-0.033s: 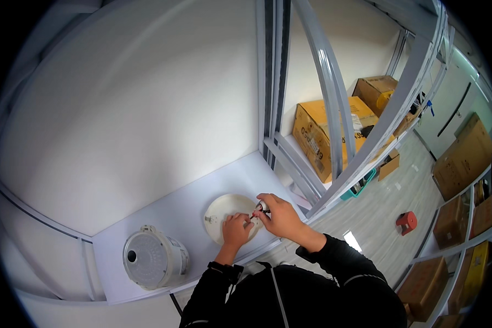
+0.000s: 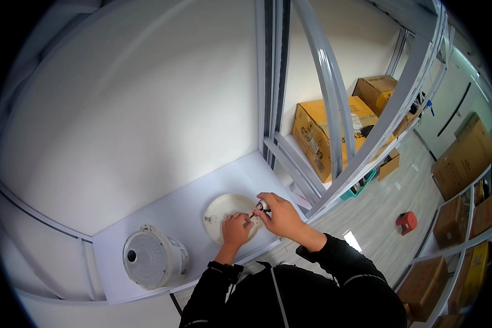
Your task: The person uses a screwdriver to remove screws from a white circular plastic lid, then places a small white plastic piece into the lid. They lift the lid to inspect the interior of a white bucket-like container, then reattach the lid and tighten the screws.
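A round cream-white disc (image 2: 216, 210), dish-like with a small fitting near its left rim, lies on the bench before me. Over its right part, my left hand (image 2: 236, 228) has its fingers bent and close together; whatever they pinch is hidden. Just to the right, my right hand (image 2: 283, 214) is closed on a small white, red and dark tool (image 2: 262, 206), whose exact kind is too small to tell. The tool's lower end meets the left fingertips above the disc. A white round drum (image 2: 154, 259) with a dark hole in its ribbed top stands left of the disc.
The pale bench (image 2: 194, 191) runs along a white wall (image 2: 147, 109). At its right end stand grey frame posts (image 2: 298, 175). Beyond them are a yellow carton (image 2: 317, 142), a teal bin (image 2: 361, 188), a red stool (image 2: 406, 222) and shelved cardboard boxes (image 2: 423, 284).
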The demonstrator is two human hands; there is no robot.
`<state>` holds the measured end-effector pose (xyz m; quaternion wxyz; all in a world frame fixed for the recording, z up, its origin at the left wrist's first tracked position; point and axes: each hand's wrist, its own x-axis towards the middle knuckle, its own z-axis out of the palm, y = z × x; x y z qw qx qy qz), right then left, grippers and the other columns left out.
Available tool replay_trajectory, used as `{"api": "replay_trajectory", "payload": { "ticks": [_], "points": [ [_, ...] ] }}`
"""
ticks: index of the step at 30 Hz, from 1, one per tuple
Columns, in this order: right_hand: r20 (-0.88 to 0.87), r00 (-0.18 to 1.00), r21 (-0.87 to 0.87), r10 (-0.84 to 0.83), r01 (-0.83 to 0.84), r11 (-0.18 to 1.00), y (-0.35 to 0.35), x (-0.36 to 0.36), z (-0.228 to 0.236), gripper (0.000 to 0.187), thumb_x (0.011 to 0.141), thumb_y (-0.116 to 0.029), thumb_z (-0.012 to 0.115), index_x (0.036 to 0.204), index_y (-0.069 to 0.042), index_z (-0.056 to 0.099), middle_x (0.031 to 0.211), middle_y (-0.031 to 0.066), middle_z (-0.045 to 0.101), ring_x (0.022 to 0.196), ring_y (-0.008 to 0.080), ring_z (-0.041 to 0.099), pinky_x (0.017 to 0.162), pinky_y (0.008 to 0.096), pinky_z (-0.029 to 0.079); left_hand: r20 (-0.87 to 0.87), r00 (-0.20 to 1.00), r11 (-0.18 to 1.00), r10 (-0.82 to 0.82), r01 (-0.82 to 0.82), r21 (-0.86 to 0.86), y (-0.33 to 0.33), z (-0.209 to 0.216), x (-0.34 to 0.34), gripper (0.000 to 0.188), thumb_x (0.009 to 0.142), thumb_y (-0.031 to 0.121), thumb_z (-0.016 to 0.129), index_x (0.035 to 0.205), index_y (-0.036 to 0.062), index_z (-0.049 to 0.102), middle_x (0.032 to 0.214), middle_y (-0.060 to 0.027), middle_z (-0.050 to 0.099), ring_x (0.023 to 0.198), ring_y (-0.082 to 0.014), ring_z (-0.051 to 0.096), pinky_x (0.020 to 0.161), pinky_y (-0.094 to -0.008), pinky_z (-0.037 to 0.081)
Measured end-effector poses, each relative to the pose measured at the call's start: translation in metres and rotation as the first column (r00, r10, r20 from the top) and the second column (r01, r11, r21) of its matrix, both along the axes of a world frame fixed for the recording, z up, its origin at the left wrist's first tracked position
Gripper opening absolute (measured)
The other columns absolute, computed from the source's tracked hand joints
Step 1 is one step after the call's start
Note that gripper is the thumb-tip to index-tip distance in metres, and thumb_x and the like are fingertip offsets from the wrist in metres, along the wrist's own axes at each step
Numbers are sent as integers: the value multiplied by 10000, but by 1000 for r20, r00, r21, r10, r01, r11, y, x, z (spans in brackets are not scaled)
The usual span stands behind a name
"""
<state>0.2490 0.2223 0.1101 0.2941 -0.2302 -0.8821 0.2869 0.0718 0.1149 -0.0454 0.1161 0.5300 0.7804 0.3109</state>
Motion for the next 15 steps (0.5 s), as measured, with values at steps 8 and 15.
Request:
{"api": "replay_trajectory", "payload": {
  "ticks": [8,15],
  "points": [
    [-58,998,7,38,-38,999,3,11,7,425,937,-159,840,1295,-25,654,1127,173,732,910,369,755,777,413,610,-107,993,999,42,-41,9,6,2,7,163,891,320,803,962,187,741,1091,38,726,1060,-305,648,905,-495,464],
    [-67,997,8,50,-49,999,8,22,7,415,934,-145,839,1294,-32,665,1165,169,736,936,376,751,785,409,615,-162,987,999,17,-10,46,2,0,13,129,897,297,790,967,199,743,1125,45,716,1054,-293,653,904,-485,468]
  ]
}}
